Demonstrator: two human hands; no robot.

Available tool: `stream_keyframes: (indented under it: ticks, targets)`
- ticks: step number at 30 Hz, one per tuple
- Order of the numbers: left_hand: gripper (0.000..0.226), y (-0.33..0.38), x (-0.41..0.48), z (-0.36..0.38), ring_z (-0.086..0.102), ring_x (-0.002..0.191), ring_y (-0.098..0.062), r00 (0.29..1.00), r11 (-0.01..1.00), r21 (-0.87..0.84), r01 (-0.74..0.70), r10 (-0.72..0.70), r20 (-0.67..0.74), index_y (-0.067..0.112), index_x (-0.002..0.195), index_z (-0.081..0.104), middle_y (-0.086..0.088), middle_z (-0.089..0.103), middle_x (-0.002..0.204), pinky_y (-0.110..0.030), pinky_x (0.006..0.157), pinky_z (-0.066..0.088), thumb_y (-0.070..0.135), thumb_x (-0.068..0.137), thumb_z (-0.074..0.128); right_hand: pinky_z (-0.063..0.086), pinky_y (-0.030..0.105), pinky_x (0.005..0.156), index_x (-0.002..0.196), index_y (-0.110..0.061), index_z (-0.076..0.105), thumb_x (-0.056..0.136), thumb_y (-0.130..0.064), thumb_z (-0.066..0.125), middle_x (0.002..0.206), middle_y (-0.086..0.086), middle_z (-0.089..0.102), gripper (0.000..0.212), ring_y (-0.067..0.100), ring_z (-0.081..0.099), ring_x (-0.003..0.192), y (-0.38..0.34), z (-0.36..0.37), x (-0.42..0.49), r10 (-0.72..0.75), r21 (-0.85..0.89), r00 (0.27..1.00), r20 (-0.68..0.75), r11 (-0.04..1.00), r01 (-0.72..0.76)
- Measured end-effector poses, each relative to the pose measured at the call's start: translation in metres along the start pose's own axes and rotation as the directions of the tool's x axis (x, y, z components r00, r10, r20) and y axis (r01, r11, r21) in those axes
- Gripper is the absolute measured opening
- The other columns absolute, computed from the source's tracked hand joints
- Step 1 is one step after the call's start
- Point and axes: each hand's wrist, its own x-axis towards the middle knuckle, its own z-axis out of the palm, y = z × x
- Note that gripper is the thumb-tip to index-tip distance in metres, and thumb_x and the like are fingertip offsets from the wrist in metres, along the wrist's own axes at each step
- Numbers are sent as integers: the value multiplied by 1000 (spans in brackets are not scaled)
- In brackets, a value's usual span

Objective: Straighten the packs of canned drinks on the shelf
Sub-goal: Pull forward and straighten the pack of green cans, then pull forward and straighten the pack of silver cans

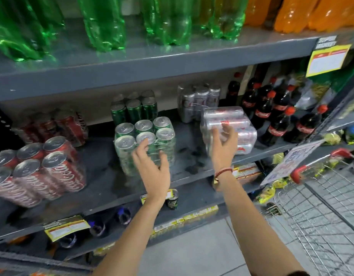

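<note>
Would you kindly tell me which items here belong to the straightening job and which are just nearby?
Job items: silver can pack lying on its side, green can pack, red can pack, left hand, right hand.

Just nearby: cola bottles, green bottles, shopping cart.

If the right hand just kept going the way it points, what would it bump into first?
The right hand points at the silver can pack lying on its side; its fingers already overlap it in the picture. It would probably meet that pack first, though one view cannot show whether they already touch.
</note>
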Motion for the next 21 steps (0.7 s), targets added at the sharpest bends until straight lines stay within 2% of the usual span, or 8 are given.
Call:
stream_keyframes:
  ticks: [2, 5, 9, 11, 15, 18, 19, 21]
  targets:
    - [39, 16, 4, 29, 47, 110, -15, 987, 995, -37, -95, 99, 127, 9, 124, 46, 2, 40, 117, -29, 97, 40, 12, 86, 55, 42, 29, 90, 115, -12, 54, 89, -33, 59, 112, -3, 49, 34, 23, 50, 109, 4, -28, 22, -19, -69, 994, -112, 998, 11]
    - [38, 34, 17, 81, 47, 116, -22, 927, 990, -17, -138, 135, 350, 13, 124, 49, 0, 42, 120, -43, 96, 45, 22, 87, 54, 34, 22, 86, 119, -5, 51, 89, -31, 60, 123, 15, 46, 41, 29, 48, 111, 15, -66, 52, 86, -186, 975, -205, 974, -125]
    - [45, 47, 41, 151, 38, 130, -27, 773, 956, 158, -248, 97, 627, 11, 133, 43, -11, 41, 139, -38, 107, 35, 26, 92, 53, 37, 40, 104, 131, -2, 44, 87, -46, 59, 136, 22, 44, 64, 36, 46, 123, 37, -87, 70, 355, -188, 928, -115, 909, -371]
    - [52, 49, 54, 185, 31, 136, -30, 693, 923, 243, -297, 33, 720, 11, 140, 36, -12, 34, 147, -39, 110, 30, 34, 94, 48, 37, 46, 107, 133, -3, 43, 84, -57, 56, 137, 21, 47, 73, 36, 46, 125, 47, -88, 74, 416, -162, 905, -86, 891, -425]
    - [63, 39, 84, 242, 31, 139, -35, 609, 814, 455, -360, -164, 776, 13, 144, 30, -15, 32, 152, -48, 112, 29, 49, 93, 39, 38, 48, 105, 129, -6, 46, 78, -69, 53, 136, 19, 48, 81, 36, 47, 123, 57, -86, 78, 507, -85, 857, -92, 854, -514]
    - [69, 29, 100, 265, 38, 134, -37, 580, 781, 513, -355, -246, 777, 18, 144, 31, -16, 36, 151, -50, 109, 33, 60, 89, 33, 40, 55, 104, 132, -12, 45, 46, -95, 46, 139, 16, 44, 119, 36, 45, 125, 63, -81, 75, 583, 7, 809, -68, 811, -584]
    - [73, 27, 102, 268, 37, 135, -37, 574, 769, 525, -364, -259, 777, 19, 145, 29, -15, 34, 152, -51, 110, 32, 64, 88, 30, 41, 55, 104, 132, -14, 45, 43, -97, 45, 140, 16, 44, 122, 36, 46, 125, 66, -78, 75, 580, 36, 811, -76, 815, -579]
    - [73, 26, 103, 270, 34, 138, -37, 579, 744, 539, -395, -255, 775, 21, 145, 30, -14, 30, 154, -51, 111, 31, 67, 88, 27, 38, 54, 107, 136, -17, 41, 58, -88, 47, 145, 14, 39, 106, 34, 42, 129, 67, -74, 73, 564, 86, 823, -74, 825, -558]
